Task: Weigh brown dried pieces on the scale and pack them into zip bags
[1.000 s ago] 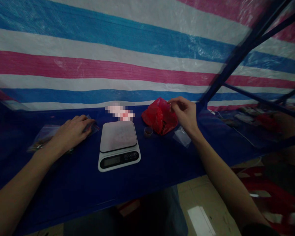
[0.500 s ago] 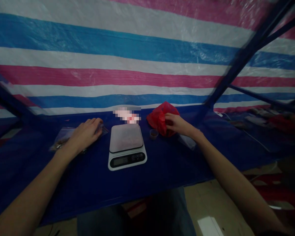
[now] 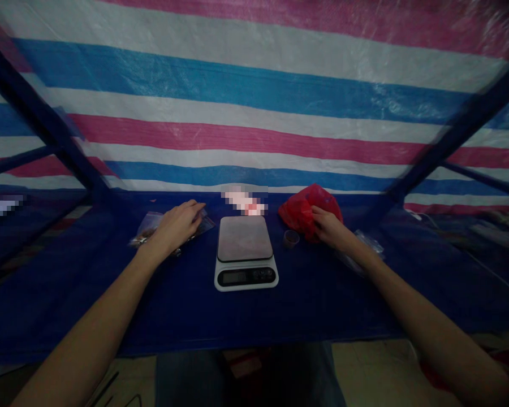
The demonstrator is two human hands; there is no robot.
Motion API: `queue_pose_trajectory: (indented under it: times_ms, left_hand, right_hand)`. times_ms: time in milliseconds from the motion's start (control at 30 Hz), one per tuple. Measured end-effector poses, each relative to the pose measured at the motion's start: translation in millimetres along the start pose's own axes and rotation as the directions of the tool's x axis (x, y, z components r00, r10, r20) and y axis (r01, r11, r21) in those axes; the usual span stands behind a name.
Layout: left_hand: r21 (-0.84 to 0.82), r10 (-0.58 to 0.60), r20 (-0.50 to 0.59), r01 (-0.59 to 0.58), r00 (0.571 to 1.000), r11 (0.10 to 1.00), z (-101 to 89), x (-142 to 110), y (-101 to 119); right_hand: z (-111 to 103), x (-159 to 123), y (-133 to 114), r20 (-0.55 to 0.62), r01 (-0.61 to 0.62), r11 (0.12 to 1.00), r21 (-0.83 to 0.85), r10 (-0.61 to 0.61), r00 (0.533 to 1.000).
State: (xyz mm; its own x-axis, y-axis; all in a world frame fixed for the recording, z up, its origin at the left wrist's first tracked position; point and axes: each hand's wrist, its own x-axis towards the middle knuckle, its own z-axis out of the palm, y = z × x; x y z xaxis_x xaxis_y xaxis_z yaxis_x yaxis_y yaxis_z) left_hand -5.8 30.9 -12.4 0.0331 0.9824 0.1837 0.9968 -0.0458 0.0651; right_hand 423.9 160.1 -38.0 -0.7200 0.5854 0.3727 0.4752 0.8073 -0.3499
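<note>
My left hand [image 3: 181,225] lies palm down with its fingers stretched forward, over clear plastic bags [image 3: 152,219] that hold small pieces too dim to name. Between my hands is a white kitchen scale [image 3: 246,240] with a bare weighing plate and a dark display. To its right, my right hand [image 3: 328,227] has its fingers bent at the mouth of a crumpled red plastic bag [image 3: 299,210]; the fingertips are partly hidden there. Close by stands a small clear cup [image 3: 290,238] with something brown in it.
A blue cloth [image 3: 246,322] covers the table. Another clear plastic bag [image 3: 369,242] lies under my right forearm. Behind the scale is a blurred-out pale and red item [image 3: 244,200]. Blue frame bars [image 3: 436,152] rise at both sides before a striped plastic sheet [image 3: 246,102].
The view has turned left, so the scale, bags and cup sit further right in the picture. Both hands stay at the same bags, with little movement.
</note>
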Motion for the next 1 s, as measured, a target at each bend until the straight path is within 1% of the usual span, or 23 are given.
queue_pose_trajectory:
  times_ms: [100,200,267,333,400,467,600,667,700,733,767,800,867,933,1000]
  left_hand:
    - [-0.083,-0.047,-0.029,0.045,0.998,0.996,-4.5,0,-9]
    - [-0.155,-0.027,-0.012,0.024,1.0,0.988,-1.9,1,-16]
    - [-0.152,0.011,0.013,-0.009,1.0,0.988,3.4,1,-18]
    - [-0.099,0.044,0.049,-0.039,0.998,0.994,10.1,2,-18]
    - [-0.038,0.066,0.077,-0.063,0.995,0.997,16.7,2,-18]
    - [-0.003,0.078,0.088,-0.078,0.993,0.997,21.9,4,-19]
    - [0.02,0.081,0.123,-0.084,0.989,0.996,25.7,6,-24]
    - [0.023,0.076,0.146,-0.08,0.986,0.997,25.1,7,-26]
    - [0.022,0.076,0.15,-0.08,0.986,0.997,24.7,7,-27]
    - [0.019,0.081,0.153,-0.085,0.985,0.996,24.4,7,-27]
    - [0.016,0.087,0.155,-0.091,0.984,0.996,24.4,7,-28]
    - [0.015,0.091,0.152,-0.094,0.984,0.995,24.6,7,-29]
    - [0.015,0.098,0.148,-0.101,0.984,0.995,25.3,7,-30]
    - [0.013,0.097,0.141,-0.1,0.985,0.995,25.8,7,-31]
    - [0.004,0.094,0.147,-0.095,0.985,0.995,25.4,6,-32]
  right_hand:
    - [1,0,5,-0.042,-0.011,0.999,0.049,0.013,0.999]
    - [1,1,8,-0.103,-0.056,0.995,0.08,0.064,0.993]
    - [0,2,7,-0.149,-0.07,0.992,0.103,0.085,0.985]
    - [-3,3,6,-0.214,-0.085,0.99,0.115,0.108,0.971]
    - [-7,5,4,-0.305,-0.115,0.985,0.125,0.149,0.941]
    - [-11,6,3,-0.397,-0.147,0.979,0.141,0.192,0.898]
    - [-26,6,-4,-0.524,-0.181,0.963,0.202,0.262,0.811]
    - [-35,5,-15,-0.581,-0.151,0.957,0.249,0.272,0.767]
    - [-38,5,-24,-0.603,-0.117,0.955,0.273,0.265,0.752]
    - [-40,5,-33,-0.614,-0.078,0.952,0.295,0.252,0.748]
    - [-41,5,-44,-0.611,-0.034,0.948,0.317,0.231,0.758]
    - [-40,6,-56,-0.59,0.006,0.939,0.343,0.211,0.779]
    - [-32,7,-76,-0.491,0.043,0.915,0.402,0.175,0.853]
    - [-20,8,-89,-0.362,0.033,0.887,0.46,0.154,0.919]
    - [-6,9,-94,-0.257,-0.004,0.857,0.516,0.159,0.953]
